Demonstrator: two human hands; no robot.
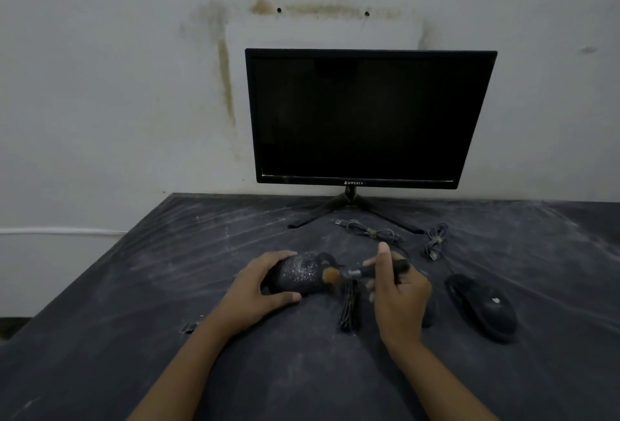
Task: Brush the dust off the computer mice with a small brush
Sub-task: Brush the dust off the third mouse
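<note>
Nearest me, my left hand (pixel 265 283) curls its fingers round the dust-speckled black computer mouse (pixel 298 274), mid dusty dark bench (pixel 134 353). My right hand (pixel 399 286) pinches the small black brown-bristled brush (pixel 355 273) against it. Specks remain, so I judge the job barely begun; the second black mouse (pixel 483 306) waits toward the right edge.

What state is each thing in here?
Monitor: screen dark, upright on its stand.
Speckled mouse: dusty, gripped by the left hand.
Brush: held by the right hand, bristles against the speckled mouse.
Other mouse: lying on the table, untouched.
Cable by the stand: bundled, lying loose.
Table: streaked with dust.
</note>
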